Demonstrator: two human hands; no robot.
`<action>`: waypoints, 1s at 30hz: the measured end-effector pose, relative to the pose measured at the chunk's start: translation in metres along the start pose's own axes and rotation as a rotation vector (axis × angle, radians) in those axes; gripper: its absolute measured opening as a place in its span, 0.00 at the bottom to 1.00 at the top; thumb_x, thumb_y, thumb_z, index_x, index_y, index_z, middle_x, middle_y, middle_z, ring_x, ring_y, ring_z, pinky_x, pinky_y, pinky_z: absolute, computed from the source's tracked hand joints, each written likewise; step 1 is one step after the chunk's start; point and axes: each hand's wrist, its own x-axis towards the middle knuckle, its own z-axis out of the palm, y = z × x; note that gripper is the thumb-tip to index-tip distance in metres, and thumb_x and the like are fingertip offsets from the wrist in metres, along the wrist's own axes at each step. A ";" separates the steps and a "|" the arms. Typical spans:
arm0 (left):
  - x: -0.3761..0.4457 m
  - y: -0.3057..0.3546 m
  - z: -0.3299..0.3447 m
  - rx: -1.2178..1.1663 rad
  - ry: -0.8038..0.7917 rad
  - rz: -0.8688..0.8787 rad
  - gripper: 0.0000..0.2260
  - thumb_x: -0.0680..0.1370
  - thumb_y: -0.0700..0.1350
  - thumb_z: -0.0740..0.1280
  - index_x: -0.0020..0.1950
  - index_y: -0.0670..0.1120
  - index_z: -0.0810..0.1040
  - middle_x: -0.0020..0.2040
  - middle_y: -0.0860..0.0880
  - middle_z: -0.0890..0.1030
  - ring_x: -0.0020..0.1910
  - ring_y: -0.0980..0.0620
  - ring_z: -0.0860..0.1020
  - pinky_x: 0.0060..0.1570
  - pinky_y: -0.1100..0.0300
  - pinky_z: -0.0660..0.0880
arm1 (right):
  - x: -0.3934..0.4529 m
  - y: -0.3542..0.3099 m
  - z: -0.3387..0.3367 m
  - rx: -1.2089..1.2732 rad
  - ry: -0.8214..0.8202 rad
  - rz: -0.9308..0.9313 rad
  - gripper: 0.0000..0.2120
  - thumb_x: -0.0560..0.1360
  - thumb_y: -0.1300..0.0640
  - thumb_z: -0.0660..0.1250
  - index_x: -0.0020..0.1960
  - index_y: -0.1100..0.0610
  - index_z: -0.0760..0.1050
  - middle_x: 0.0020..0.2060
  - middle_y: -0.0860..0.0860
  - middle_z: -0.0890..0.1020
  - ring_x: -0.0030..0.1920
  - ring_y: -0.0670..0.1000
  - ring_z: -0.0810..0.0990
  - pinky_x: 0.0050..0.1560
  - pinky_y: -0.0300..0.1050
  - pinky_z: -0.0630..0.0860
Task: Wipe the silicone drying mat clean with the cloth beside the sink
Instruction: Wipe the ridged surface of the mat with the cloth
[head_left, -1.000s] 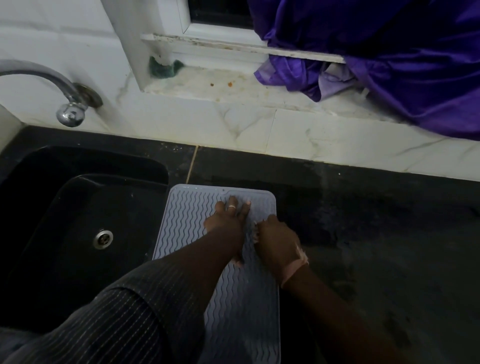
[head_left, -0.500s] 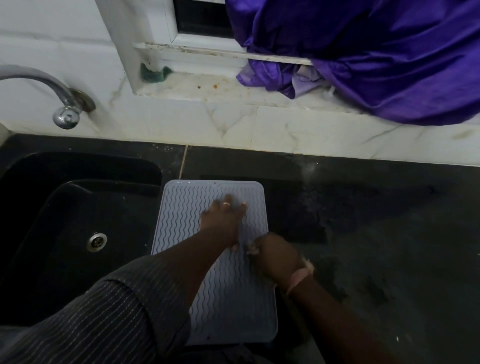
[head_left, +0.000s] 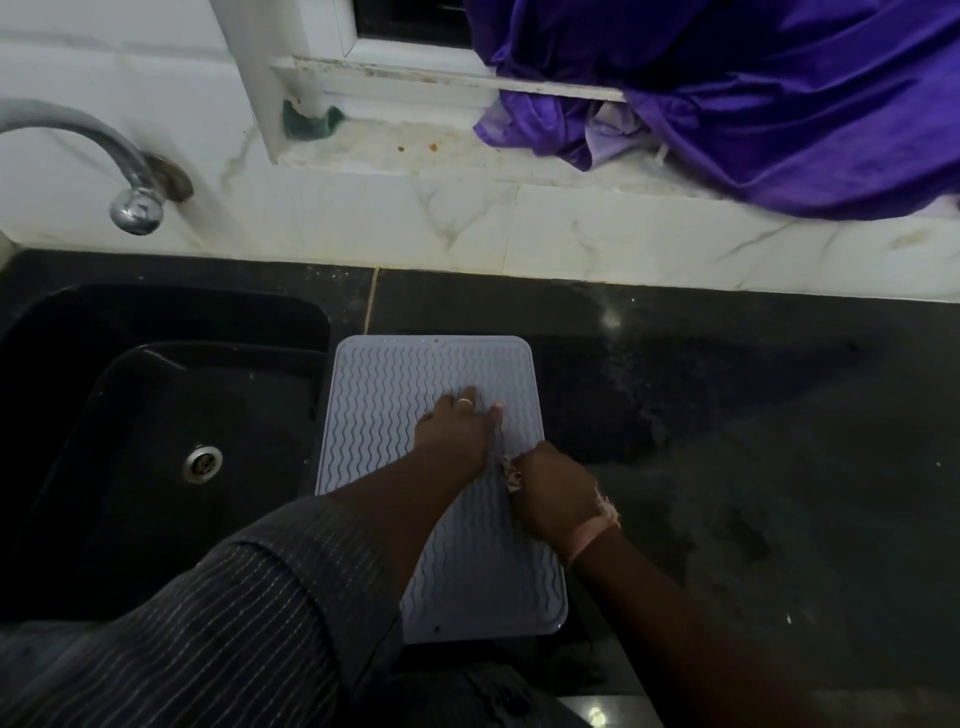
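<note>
The grey silicone drying mat (head_left: 374, 415), ridged with wavy lines, lies on the black counter just right of the sink. My left hand (head_left: 454, 431), a ring on one finger, presses flat on the mat's upper middle with straight fingers. Just to its right, my right hand (head_left: 556, 488) is curled at the mat's right edge, gripping a small pale cloth (head_left: 511, 475). Only a scrap of the cloth shows between the two hands. My striped left sleeve covers the mat's near left corner.
A black sink (head_left: 156, 415) with a steel drain lies left of the mat, under a chrome tap (head_left: 132, 205). White marble tiles back the dark counter (head_left: 753, 467). A purple fabric (head_left: 779, 104) is heaped on the window sill, with a green scrubber (head_left: 311, 122) at its left.
My right hand with the cloth slid toward me along the mat's right side. My left hand stayed pressed flat on the mat. The view pulled back, showing the mat's near end.
</note>
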 end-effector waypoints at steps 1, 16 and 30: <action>0.001 -0.001 0.001 -0.002 0.000 -0.001 0.41 0.78 0.51 0.71 0.82 0.60 0.48 0.83 0.46 0.44 0.81 0.37 0.46 0.74 0.35 0.59 | -0.010 0.001 0.005 0.012 -0.002 0.005 0.13 0.81 0.50 0.61 0.57 0.56 0.80 0.51 0.54 0.80 0.45 0.53 0.82 0.43 0.43 0.77; -0.032 0.009 0.038 -0.132 0.329 0.124 0.21 0.82 0.52 0.63 0.76 0.59 0.69 0.79 0.46 0.63 0.76 0.41 0.62 0.72 0.43 0.65 | -0.019 0.008 -0.001 0.174 0.050 0.040 0.18 0.80 0.48 0.62 0.35 0.54 0.76 0.37 0.54 0.80 0.38 0.54 0.80 0.36 0.44 0.73; -0.039 0.014 0.047 0.019 0.198 0.089 0.28 0.83 0.53 0.64 0.81 0.57 0.59 0.82 0.47 0.54 0.78 0.41 0.56 0.72 0.41 0.63 | -0.084 0.002 0.031 -0.023 0.014 0.005 0.15 0.79 0.47 0.58 0.53 0.52 0.81 0.51 0.53 0.81 0.47 0.56 0.84 0.43 0.48 0.79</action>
